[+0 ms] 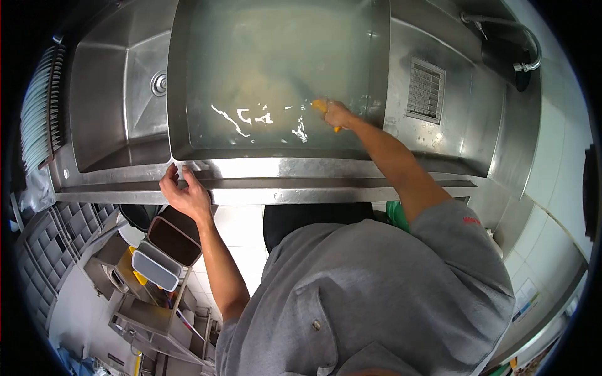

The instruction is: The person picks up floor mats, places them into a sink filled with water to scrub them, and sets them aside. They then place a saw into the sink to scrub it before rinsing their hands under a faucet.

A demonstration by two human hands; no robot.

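A large steel sink basin [179, 81] in the middle holds cloudy, greenish water. Over its lower right part, at the water's surface, my right hand [338, 115] is closed around a yellow-orange object [320, 105], which shows on both sides of the fist. A dark, blurred shape extends from it under the water, too unclear to make out. My left hand [185, 190] rests at the sink's front edge [263, 168], near the basin's lower left corner, with its fingers apart and nothing in it.
Left of the basin is another sink [103, 100] with a drain, then a rack of plates [41, 113]. To the right lie a grated drain section [426, 89] and a curved faucet [533, 47]. Containers [155, 267] stand below left.
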